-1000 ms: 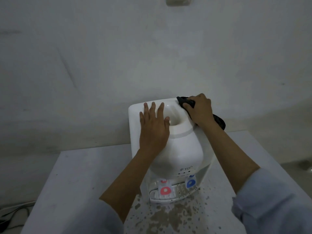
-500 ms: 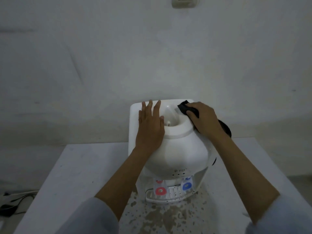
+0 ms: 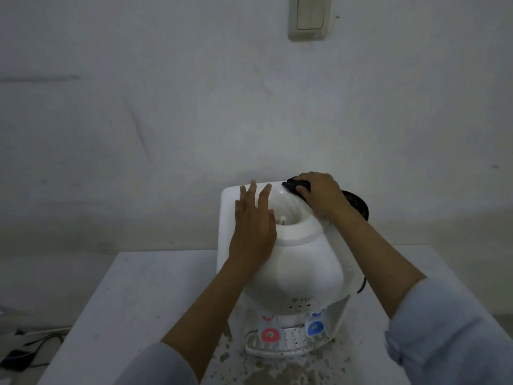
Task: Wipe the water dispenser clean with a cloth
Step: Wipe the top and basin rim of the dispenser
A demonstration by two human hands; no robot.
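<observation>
Your left hand (image 3: 253,226) lies flat on top of the water dispenser (image 3: 294,262), fingers straight and a little spread, holding nothing. It sits on the left side of the round bowl in the top. Your right hand (image 3: 322,196) is curled over a dark cloth (image 3: 294,186) and presses it onto the back right part of the top. A bit of the cloth pokes out past your fingers, and more dark cloth shows behind your wrist.

The water dispenser is white and stands on the white table (image 3: 133,295), close to the far edge, with the wall just behind it. At its front, low down, you can see a red tap (image 3: 269,335) on the left and a blue tap (image 3: 314,326) on the right, over a white drip tray (image 3: 286,346). The table is splashed and spotty at its near edge, in front of the tray. A light switch (image 3: 309,17) is high on the wall. Dark cables (image 3: 30,348) lie on the floor past the table's left edge.
</observation>
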